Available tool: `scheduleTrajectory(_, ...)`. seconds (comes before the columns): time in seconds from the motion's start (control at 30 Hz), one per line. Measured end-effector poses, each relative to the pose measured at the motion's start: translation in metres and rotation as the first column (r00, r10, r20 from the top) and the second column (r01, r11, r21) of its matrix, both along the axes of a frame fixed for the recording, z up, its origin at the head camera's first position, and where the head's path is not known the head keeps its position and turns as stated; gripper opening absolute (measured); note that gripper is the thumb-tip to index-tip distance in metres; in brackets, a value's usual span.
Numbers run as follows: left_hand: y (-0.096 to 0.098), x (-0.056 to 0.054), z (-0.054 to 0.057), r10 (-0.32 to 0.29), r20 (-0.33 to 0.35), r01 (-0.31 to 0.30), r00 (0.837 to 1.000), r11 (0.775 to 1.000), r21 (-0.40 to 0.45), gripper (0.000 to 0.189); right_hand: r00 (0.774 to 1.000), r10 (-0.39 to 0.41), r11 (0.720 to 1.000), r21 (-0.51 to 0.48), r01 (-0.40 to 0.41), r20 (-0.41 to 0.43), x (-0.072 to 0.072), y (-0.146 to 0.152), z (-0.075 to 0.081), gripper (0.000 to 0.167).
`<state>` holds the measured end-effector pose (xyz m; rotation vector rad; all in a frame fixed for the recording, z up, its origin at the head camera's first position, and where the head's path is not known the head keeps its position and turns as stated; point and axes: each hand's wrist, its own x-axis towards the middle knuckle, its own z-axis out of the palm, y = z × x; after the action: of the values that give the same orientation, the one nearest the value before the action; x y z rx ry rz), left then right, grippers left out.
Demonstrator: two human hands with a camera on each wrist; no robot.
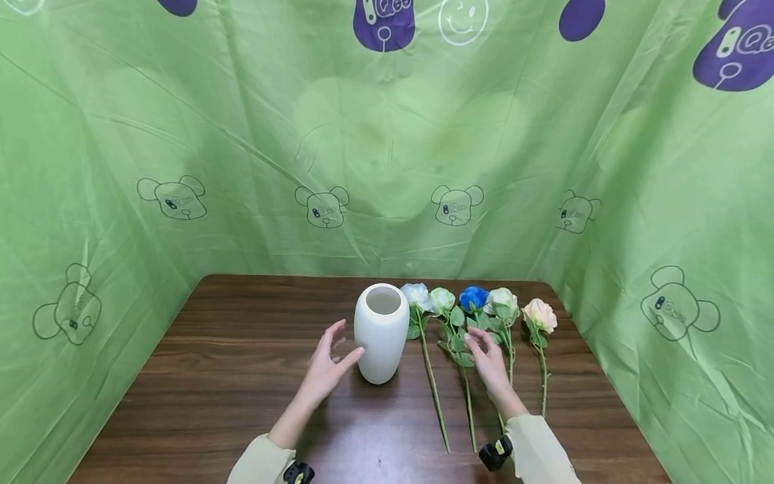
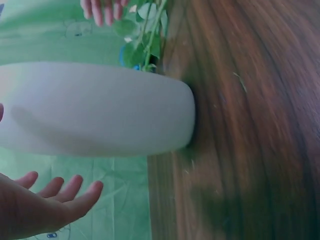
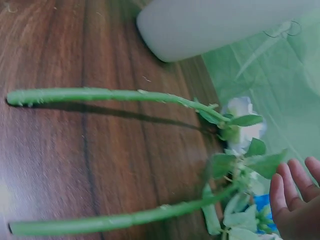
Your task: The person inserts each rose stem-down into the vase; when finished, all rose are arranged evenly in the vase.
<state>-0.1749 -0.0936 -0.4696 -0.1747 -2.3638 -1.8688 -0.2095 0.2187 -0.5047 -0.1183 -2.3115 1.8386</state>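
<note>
1. Vase (image 1: pixel 379 343), white and upright, stands mid-table on my remote feed, on brown wood (image 1: pixel 242 349).
2. Left hand (image 1: pixel 326 366), spread wide just left of it, grasps nothing; I cannot tell whether it touches.
3. Right hand (image 1: pixel 490 366), fingers loosely parted and holding nothing, hovers near the blue rose (image 1: pixel 474 297).
4. Alongside, right of the vase, I see pale blue (image 1: pixel 416 295), pale green (image 1: pixel 442 299), cream (image 1: pixel 501 301) and peach roses (image 1: pixel 540 314), blooms farthest.

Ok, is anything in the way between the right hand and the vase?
Only low down: the pale blue rose and pale green rose lie on the table between the right hand and the vase. Nothing upright shows there.
</note>
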Motion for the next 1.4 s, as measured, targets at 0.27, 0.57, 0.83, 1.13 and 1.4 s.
scheduleTrajectory(0.27, 0.008, -0.001, 0.008, 0.016, 0.118, -0.01, 0.993, 0.998, -0.055, 0.075, 0.989, 0.104, 0.994, 0.002, -0.105, 0.102, -0.006, -0.021, -0.009, 0.035)
scheduleTrajectory(0.57, 0.01, -0.006, 0.019, -0.032, 0.175, 0.052, 0.984, 0.993, -0.11, 0.077, 0.981, 0.144, 0.974, 0.159, -0.164, 0.13, -0.017, -0.037, -0.021, 0.034)
scheduleTrajectory(0.83, 0.01, -0.008, 0.023, -0.042, 0.192, 0.072, 0.98, 0.985, -0.156, 0.069, 0.971, 0.173, 0.977, 0.095, -0.191, 0.167, -0.024, -0.046, -0.033, 0.036)
scheduleTrajectory(1.13, 0.008, -0.01, 0.022, -0.058, 0.202, 0.086, 0.978, 0.988, -0.132, 0.066, 0.957, 0.209, 0.974, 0.041, -0.221, 0.2, -0.025, -0.049, -0.042, 0.036)
scheduleTrajectory(1.4, 0.008, -0.01, 0.023, -0.058, 0.205, 0.086, 0.977, 0.988, -0.128, 0.066, 0.94, 0.303, 0.951, 0.006, -0.308, 0.157, -0.022, -0.041, -0.038, 0.039)
